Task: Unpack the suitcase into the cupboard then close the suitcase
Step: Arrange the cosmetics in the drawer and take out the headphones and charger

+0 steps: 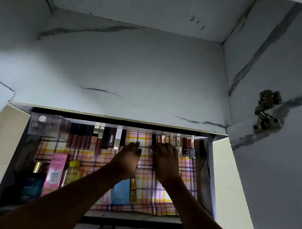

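From the head cam we're reaching both arms into the cupboard shelf (185, 196); our right hand (166, 161) is pinching a dark tube (153, 139) at the back row, and our left hand (127, 159) is hovering beside it, fingers loosely straight, holding nothing. Suitcase isn't in view. Risk-wise, we're probably crowding those upright nail polish bottles (185, 149), so one knuckle bump could be toppling them.

1. "POND'S" is printed in white on the upper part of the pink box (54, 174), which stands low and to the left of the left hand (128, 160).
2. "BB" with smaller "CREAM" stands lower on the same box.
3. The yellow bottle (71, 174), just right of this box, has dark print, too blurred to read.
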Demonstrator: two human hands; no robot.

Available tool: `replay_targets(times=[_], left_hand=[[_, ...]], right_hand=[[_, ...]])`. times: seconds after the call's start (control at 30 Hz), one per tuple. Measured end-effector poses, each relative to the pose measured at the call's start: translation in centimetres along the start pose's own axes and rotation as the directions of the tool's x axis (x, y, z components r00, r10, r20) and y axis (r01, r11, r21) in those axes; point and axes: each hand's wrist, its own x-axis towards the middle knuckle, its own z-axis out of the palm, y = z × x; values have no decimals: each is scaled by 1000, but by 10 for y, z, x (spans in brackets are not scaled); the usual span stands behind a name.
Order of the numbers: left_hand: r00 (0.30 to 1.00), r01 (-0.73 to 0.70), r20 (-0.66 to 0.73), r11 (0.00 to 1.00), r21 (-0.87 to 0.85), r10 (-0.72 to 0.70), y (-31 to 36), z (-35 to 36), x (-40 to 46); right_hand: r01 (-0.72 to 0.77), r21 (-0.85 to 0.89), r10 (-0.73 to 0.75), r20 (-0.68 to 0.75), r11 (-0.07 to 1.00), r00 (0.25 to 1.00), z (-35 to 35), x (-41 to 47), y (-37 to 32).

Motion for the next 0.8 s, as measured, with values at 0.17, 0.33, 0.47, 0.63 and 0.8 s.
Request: replay_targets(times=[0.17,0.33,0.47,0.63,0.8], left_hand=[[1000,11,-11,1000,-11,-11,-3,1,1],[1000,8,-19,997,-79,-9,-5,-6,-3],[999,1,-35,984,-181,-7,-8,-37,-14],[974,-20,-225,995,-100,-3,-26,-84,-38],[928,46,-363,994,-99,-79,-40,-123,-83]], right_hand=[[-15,-36,14,-3,999,1000,-1,2,-3],[24,51,-20,-75,998,997,-9,3,-2],[64,165,-43,-130,984,991,-33,17,-7],[-15,274,42,-95,962,995,-81,54,-31],[43,244,-26,-71,969,997,-124,63,-71]])
